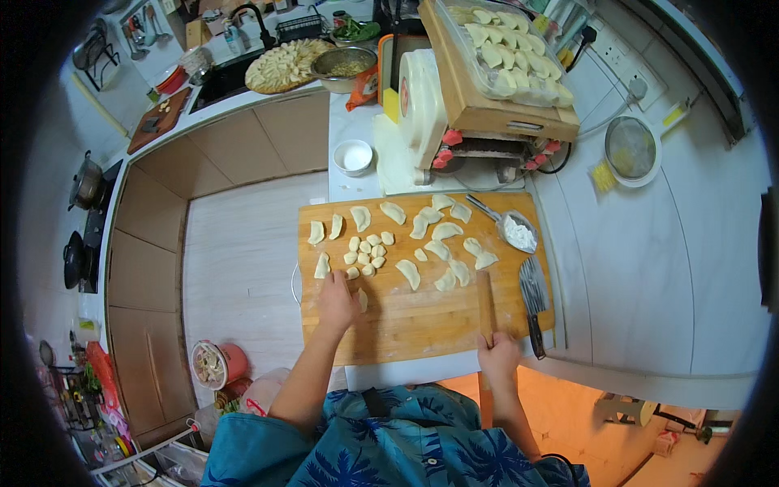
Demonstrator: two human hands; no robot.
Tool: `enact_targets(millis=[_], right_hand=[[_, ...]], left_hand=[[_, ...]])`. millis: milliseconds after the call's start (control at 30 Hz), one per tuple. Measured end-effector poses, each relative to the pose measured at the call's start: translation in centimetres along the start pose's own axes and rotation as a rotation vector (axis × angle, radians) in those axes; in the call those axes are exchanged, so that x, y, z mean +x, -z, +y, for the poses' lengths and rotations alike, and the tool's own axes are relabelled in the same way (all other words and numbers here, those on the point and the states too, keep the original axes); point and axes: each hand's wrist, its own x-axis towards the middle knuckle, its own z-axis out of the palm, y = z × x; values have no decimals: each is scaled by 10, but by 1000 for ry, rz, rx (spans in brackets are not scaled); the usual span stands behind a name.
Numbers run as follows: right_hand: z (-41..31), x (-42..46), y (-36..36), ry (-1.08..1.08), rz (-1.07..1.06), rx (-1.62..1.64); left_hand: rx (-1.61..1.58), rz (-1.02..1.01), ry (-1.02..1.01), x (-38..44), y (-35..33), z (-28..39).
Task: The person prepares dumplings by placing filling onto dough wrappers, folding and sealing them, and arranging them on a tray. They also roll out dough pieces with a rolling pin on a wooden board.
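Observation:
My right hand (500, 356) grips a wooden rolling pin (486, 304), which points away from me over the right front of the wooden cutting board (420, 329). My left hand (339, 303) reaches over the board's left side, fingertips down beside a small dough piece (353, 273); whether it pinches anything is hidden. Just above the fingertips lies a folded dumpling (322, 266), and another pale dough shape (363, 300) is partly covered by the hand. A cluster of small dough pieces (365, 248) sits near the left centre. Several folded dumplings, such as one (408, 274) at the middle, are scattered around.
A cleaver (534, 298) and a metal scoop of flour (517, 232) lie along the board's right side. Beyond the board stand a white bowl (353, 157) and a clear tray of dumplings (499, 91) on a wooden box. A pink bucket (233, 360) is on the floor at left.

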Motion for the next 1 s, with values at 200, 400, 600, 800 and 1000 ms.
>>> enact_targets(millis=[200,400,600,800,1000], right_hand=[[-1,-11,3,-43,56,-29],[15,-21,16,-92,31,19],[22,-29,32,-146,12,70],[47,-38,23,-53,58,98],[72,-43,19,-35,74,211]], left_hand=[[222,-13,-91,51,-11,-10],[18,-2,-182,32,-8,1],[-403,-233,-239,-20,-31,60],[-339,-140,-449,-40,-85,92],[-70,2,-631,-54,-83,82]])
